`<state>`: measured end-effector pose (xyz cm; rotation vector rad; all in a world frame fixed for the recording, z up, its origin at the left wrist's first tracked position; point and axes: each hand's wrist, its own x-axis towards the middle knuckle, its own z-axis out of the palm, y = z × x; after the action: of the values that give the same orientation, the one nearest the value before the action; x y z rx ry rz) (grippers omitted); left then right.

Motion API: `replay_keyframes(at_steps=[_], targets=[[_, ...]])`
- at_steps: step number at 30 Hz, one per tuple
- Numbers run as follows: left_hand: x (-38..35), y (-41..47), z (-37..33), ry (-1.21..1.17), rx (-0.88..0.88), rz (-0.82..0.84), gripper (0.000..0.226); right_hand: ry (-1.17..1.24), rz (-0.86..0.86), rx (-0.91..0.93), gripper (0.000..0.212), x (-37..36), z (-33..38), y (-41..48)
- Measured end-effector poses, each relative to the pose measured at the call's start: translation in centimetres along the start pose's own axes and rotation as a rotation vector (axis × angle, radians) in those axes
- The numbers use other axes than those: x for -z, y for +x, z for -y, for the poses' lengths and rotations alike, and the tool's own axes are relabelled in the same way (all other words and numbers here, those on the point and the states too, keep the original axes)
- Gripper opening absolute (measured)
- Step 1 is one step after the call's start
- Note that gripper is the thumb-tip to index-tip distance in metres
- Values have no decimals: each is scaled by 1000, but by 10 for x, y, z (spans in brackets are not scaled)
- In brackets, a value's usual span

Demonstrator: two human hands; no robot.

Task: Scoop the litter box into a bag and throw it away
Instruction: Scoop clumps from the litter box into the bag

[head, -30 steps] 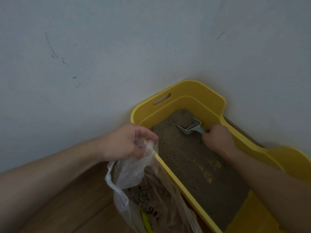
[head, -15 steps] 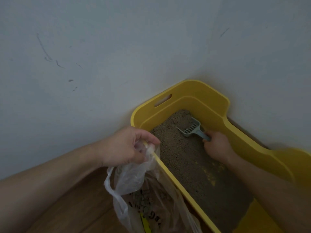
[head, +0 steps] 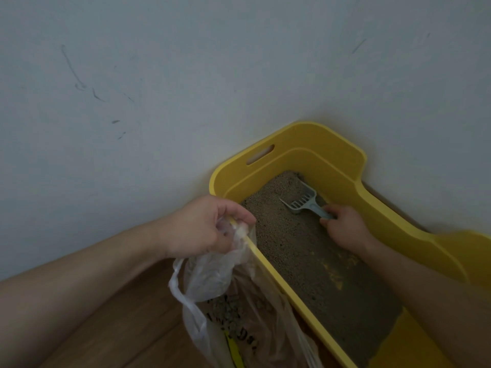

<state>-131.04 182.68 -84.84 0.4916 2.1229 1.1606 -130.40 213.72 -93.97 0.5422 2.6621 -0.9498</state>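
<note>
Over on the left the wall (head: pixel 79 86) is showing a few dark scuff marks, and the wooden floor (head: pixel 119 328) is peeking in below it. The left hand (head: pixel 204 227) is pinching the bunched top of a thin plastic bag (head: pixel 231 301) right against the near rim of the yellow litter box (head: pixel 305 136). The bag is hanging outside the box against its side wall, with some greyish clumps showing through the plastic. The box is sitting on the floor tucked up to the wall, with grey-brown litter (head: pixel 305 256) covering the bottom and a few yellow bare spots showing through. Over on the right, the right hand (head: pixel 345 229) is curling around the handle of a pale slotted scoop (head: pixel 305 203), whose head is resting on the litter near the far corner.
</note>
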Motion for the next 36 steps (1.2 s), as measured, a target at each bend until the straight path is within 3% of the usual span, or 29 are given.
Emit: replay_keyframes(at_steps=[6, 26, 36], targets=[[1, 1, 1, 6, -2, 4, 49, 87, 57, -58, 37, -1, 6, -2], [1, -1, 4, -54, -12, 25, 49, 129, -26, -138, 28, 14, -1, -1], [0, 1, 3, -28, 9, 12, 47, -31, -157, 3, 35, 2, -1, -4]])
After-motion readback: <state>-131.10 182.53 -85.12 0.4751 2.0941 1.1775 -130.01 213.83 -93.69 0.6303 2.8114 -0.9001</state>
